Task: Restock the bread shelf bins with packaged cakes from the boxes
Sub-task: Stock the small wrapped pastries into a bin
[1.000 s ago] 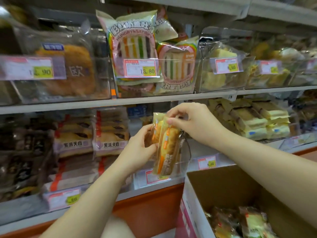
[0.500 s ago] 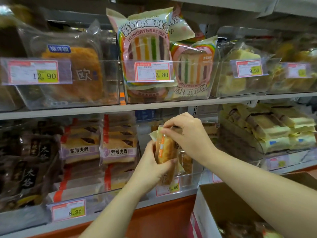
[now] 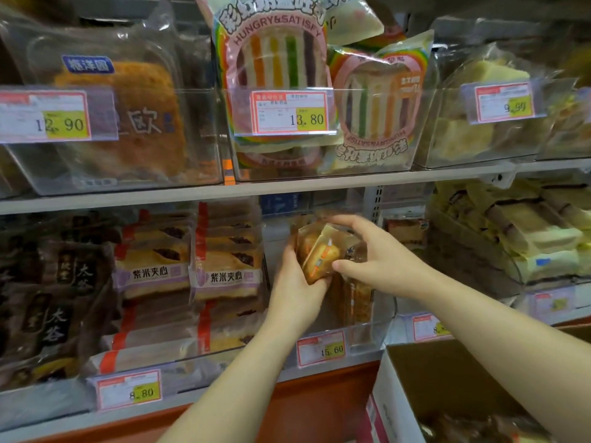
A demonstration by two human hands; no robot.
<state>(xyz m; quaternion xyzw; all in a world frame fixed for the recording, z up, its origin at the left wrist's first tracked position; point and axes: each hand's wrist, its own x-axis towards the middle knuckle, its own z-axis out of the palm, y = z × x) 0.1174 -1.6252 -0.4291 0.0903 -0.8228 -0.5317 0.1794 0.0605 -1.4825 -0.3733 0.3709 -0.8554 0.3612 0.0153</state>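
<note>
Grey metal shelf (image 3: 287, 188), clear plastic bin (image 3: 371, 334). Left grip (image 3: 295, 286) cups glossy, crinkled cake packet (image 3: 323, 254) from below; right grip (image 3: 383, 260) curls over its top.

Packaged cake (image 3: 321, 255), clear wrapper with orange stripe, tilted, gripped between left hand (image 3: 292, 292) and right hand (image 3: 380, 260). Clear bin (image 3: 367, 334) sits under both hands, open cardboard box (image 3: 447, 378) below the right hand.

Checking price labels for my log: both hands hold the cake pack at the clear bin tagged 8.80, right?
Not quite. In the head view the clear bin carries a price tag reading 15.60, not 8.80. The left hand and right hand do hold the cake pack at it.
</note>
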